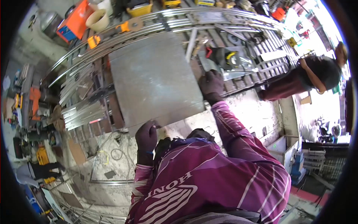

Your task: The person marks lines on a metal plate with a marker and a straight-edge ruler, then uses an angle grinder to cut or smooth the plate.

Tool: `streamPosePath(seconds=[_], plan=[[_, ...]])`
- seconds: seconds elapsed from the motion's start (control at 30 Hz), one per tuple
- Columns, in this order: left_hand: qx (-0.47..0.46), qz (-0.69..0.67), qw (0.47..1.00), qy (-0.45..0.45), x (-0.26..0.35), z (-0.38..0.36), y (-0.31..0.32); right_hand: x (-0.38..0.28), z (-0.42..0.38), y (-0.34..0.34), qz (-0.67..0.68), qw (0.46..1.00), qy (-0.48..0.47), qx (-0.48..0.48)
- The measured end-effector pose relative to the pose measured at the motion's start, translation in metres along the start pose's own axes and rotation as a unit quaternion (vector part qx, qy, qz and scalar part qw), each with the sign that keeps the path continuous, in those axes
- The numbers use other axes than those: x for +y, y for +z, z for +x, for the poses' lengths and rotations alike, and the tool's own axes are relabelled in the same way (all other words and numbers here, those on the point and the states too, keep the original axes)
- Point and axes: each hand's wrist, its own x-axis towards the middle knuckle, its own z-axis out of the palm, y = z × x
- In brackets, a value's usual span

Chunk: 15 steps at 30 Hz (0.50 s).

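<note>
Fingers of the left hand [146, 136] are pinched on the near edge of the metal sheet [154, 80], at six o'clock of it. The right hand [211, 85] is pressed closed on its four o'clock corner. The sheet is laid flat on the slatted workbench [93, 112]. Positioning seems under way; a steady, even shift is called for next.

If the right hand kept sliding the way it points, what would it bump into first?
Probably the black and yellow tool. The right hand rests at the far right corner of the metal sheet, fingers pointing up the workbench, and the tool lies just beyond them. Depth is hard to judge in this view.
</note>
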Motion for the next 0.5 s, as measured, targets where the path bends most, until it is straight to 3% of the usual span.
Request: streamPosePath(seconds=[0.13, 0.17, 0.2, 0.23, 0.27, 0.3, 0.33, 0.37, 0.4, 0.43, 0.47, 0.5], plan=[[0.052, 0.033, 0.998, -0.011, 0.015, -0.039, 0.024, 0.049, -0.009, 0.01, 0.116, 0.993, 0.018, 0.003], [0.073, 0.059, 0.994, -0.051, 0.003, -0.057, 0.029, 0.063, -0.018, 0.015, 0.296, 0.951, 0.089, -0.017], [0.093, 0.088, 0.987, -0.094, -0.016, -0.081, 0.035, 0.071, -0.029, 0.016, 0.465, 0.87, 0.16, -0.042], [0.098, 0.1, 0.985, -0.102, -0.021, -0.101, 0.041, 0.082, -0.042, 0.004, 0.512, 0.849, 0.126, -0.037], [0.124, 0.046, 0.979, -0.155, -0.024, -0.123, 0.047, 0.085, -0.052, -0.025, 0.525, 0.847, 0.07, -0.042], [0.155, -0.01, 0.966, -0.207, -0.029, -0.144, 0.054, 0.096, -0.071, -0.049, 0.375, 0.926, 0.021, -0.039], [0.147, -0.046, 0.963, -0.222, -0.037, -0.171, 0.065, 0.11, -0.09, -0.059, 0.366, 0.929, 0.002, -0.05], [0.09, -0.04, 0.946, -0.31, -0.048, -0.204, 0.074, 0.12, -0.115, -0.07, 0.363, 0.929, -0.019, -0.071], [0.041, -0.022, 0.942, -0.333, -0.07, -0.245, 0.091, 0.14, -0.145, -0.07, 0.35, 0.926, -0.003, -0.141], [0.031, -0.044, 0.95, -0.308, -0.081, -0.286, 0.111, 0.164, -0.187, -0.051, 0.391, 0.895, 0.086, -0.198], [-0.105, 0.057, 0.943, -0.311, -0.05, -0.297, 0.109, 0.207, -0.225, -0.032, 0.294, 0.901, 0.008, -0.319], [-0.176, 0.12, 0.912, -0.351, -0.045, -0.324, 0.122, 0.25, -0.255, -0.015, 0.154, 0.863, -0.27, -0.398]])
